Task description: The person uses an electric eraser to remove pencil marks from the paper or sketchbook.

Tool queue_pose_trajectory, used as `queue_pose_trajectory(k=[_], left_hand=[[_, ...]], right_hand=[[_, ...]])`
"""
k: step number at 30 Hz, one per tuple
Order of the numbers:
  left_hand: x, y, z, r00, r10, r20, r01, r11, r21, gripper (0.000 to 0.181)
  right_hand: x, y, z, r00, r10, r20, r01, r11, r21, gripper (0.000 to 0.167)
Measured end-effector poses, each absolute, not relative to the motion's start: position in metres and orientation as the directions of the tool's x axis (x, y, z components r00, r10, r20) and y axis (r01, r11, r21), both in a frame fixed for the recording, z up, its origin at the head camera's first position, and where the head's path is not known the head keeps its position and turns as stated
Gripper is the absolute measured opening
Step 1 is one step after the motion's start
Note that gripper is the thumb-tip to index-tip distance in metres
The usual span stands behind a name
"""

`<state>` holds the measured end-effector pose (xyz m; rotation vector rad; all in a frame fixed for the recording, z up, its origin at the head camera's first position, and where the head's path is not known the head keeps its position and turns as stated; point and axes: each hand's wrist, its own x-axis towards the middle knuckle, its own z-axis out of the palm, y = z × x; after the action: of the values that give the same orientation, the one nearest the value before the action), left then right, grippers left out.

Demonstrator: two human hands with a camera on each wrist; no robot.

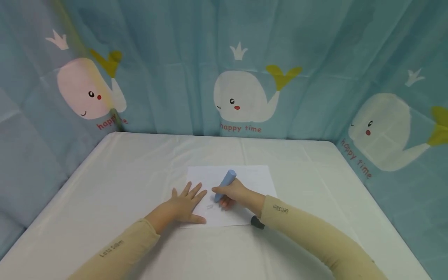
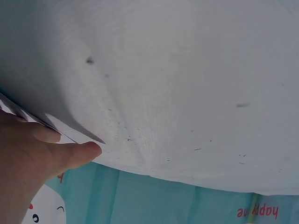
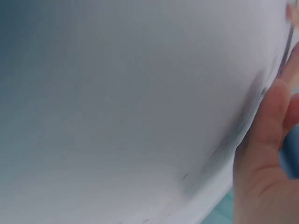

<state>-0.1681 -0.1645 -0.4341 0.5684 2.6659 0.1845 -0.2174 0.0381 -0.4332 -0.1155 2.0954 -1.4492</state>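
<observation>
A white sheet of paper (image 1: 252,179) lies on the white-covered table. My left hand (image 1: 185,204) rests on its left part with fingers spread; the left wrist view shows the thumb and part of the same hand (image 2: 46,156). In my right hand (image 1: 236,192) is a thick light-blue pen (image 1: 226,181), gripped at a slant with its lower end down at the paper. Small faint grey marks (image 1: 210,206) show beside that end. The right wrist view catches the hand (image 3: 264,158) at its right edge, with a blue bit of the pen (image 3: 290,151).
A black-ended object (image 1: 257,222) lies near the paper's lower right edge, partly hidden by the right forearm; its kind is unclear. White cloth (image 1: 140,167) covers the table. Blue-green curtains (image 1: 168,77) printed with whales enclose its back and sides.
</observation>
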Motion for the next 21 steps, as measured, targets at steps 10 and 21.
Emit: queue_pose_trajectory(k=[10,21], left_hand=[[-0.1688,-0.1663,-0.4375,-0.833,0.411,-0.371,0.357,0.911,0.208,0.099],[-0.1691,-0.1653,-0.4383,-0.835,0.409,-0.367,0.358,0.912,0.202,0.100]], right_hand=[[-0.2197,0.0374,-0.4332,-0.818,-0.394,-0.420,0.256,0.404,-0.878,0.033],[-0.2203,0.0364,-0.4335,-0.827,-0.382,-0.413,0.246,0.416,-0.876,0.033]])
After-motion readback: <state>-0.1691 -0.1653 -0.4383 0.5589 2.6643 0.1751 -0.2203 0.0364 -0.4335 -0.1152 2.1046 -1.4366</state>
